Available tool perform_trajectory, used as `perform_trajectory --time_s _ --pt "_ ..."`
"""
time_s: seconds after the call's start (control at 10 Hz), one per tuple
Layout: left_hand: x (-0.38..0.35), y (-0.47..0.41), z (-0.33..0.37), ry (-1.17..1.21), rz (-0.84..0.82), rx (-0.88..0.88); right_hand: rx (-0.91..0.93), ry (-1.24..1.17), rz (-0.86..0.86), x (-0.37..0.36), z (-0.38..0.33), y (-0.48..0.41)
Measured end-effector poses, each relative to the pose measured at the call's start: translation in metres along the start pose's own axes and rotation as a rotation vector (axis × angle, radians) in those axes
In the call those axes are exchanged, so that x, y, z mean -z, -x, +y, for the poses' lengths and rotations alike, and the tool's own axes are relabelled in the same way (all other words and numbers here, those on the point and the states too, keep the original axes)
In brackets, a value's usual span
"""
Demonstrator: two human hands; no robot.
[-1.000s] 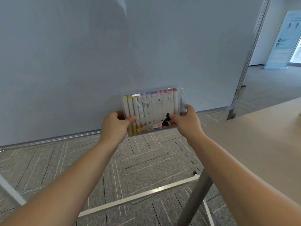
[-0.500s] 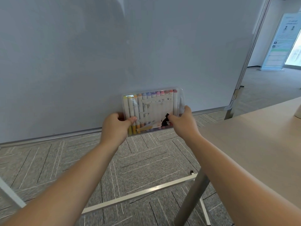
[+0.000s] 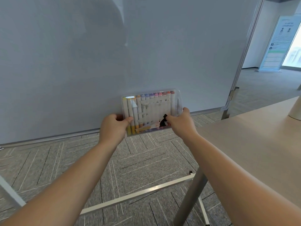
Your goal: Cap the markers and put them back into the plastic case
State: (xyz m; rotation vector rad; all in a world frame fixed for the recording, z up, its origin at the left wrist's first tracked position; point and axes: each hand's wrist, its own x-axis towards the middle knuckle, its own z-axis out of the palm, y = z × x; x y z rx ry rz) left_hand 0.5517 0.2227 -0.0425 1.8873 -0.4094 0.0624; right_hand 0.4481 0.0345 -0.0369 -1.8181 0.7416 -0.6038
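Markers (image 3: 147, 111) sit capped in a row inside the clear case (image 3: 176, 103), held up before the whiteboard (image 3: 97, 62) above the carpet. Left hand (image 3: 113, 127) grips its left edge, right hand (image 3: 180, 123) its right, thumbs on front.

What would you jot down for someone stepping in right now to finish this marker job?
Left hand: grips the left edge of the clear flat plastic case, thumb on the front.
Right hand: grips the case's lower right edge.
Where: the case is held upright in the air, in front of the large whiteboard and left of the pale wooden table.
Done: the white-bodied markers with coloured caps sit capped in a row inside.
Left: I cannot tell if the lid is snapped shut. Check it, then probably set the case on the table.
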Motion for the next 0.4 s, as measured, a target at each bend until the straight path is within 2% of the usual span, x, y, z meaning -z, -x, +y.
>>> perform_trajectory --time_s 0.2,0.4 --pt "0.004 0.006 0.002 -0.031 0.005 0.003 -0.022 0.029 0.003 0.002 -0.002 0.004" --pt "0.022 0.024 0.012 -0.104 0.035 0.014 0.032 0.078 0.12 0.008 -0.005 0.02"
